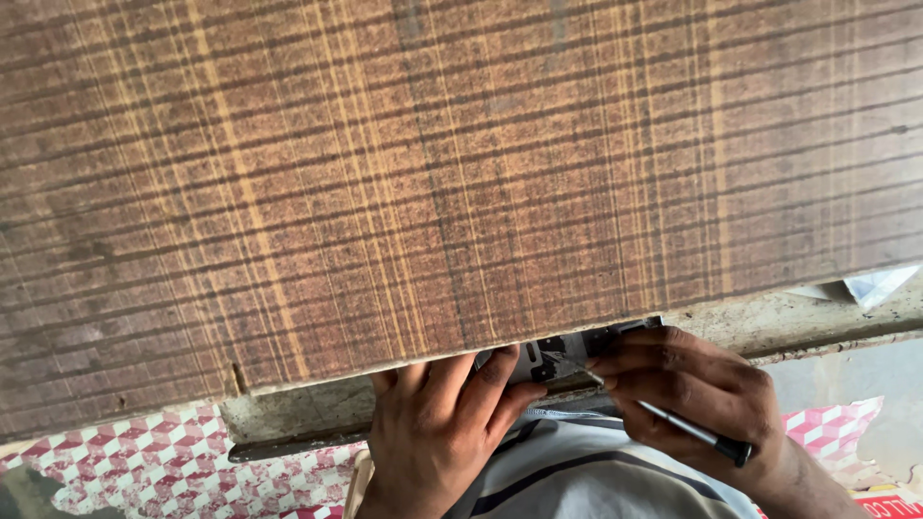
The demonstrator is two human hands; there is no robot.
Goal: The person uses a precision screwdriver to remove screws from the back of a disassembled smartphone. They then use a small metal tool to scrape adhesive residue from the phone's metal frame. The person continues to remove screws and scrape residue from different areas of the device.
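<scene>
1. Most of the view is a big brown wood-grain laminated board (pixel 433 173), striped like woven fabric, lying flat on a worn, paint-scuffed wooden bench (pixel 288 418) with its near edge hanging out toward the person.

2. The left hand (pixel 437 423) comes up from below, fingers curled over the board's edge right beside a small silver-and-black metal fitting (pixel 558 358) set into that edge. Its grip looks like a loose brace rather than a clamp: fingers bent, pressing on the edge, nothing actually held. My guess is it's steadying the spot.

3. The right hand (pixel 697 394) has its grip closed around a slim dark pen-like tool with a black end (pixel 687 431), held like a pencil. The tip points in at the fitting and seems to touch it, though the fingers hide the exact contact.

4. The pencil hold makes sense to me for fine, careful work at an edge.

5. Underneath you can see the person's grey shirt with a dark stripe (pixel 596 471), and a red-and-white cube-patterned sheet (pixel 144 461) lower down on both sides.

6. A scrap of white paper (pixel 880 284) pokes out from under the board at the right.
</scene>
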